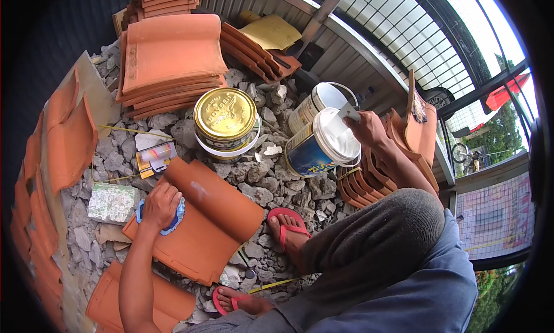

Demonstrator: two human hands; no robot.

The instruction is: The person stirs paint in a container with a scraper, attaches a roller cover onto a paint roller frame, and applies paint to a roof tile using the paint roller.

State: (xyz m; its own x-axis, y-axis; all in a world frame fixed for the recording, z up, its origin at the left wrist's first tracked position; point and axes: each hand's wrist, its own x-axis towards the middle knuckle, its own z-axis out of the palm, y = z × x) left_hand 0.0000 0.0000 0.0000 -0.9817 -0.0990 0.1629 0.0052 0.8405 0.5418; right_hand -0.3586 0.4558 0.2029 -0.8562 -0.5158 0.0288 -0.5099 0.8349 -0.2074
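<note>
My left hand is closed on a bunched blue cloth and presses it against a curved orange roof tile lying on rubble. A pale smear marks the tile's raised roll. On the right, my right hand grips a scraper with a flat metal blade, its handle hidden in the fingers. The blade is over the mouth of an open plastic bucket with a blue label and white inner wall. That bucket leans toward me; its contents are hard to make out.
Behind it stands another open bucket. A gold-lidded paint can sits on broken concrete. Tile stacks rise at the back, left and right. A small packet and a patterned block lie left. My sandaled feet rest on rubble.
</note>
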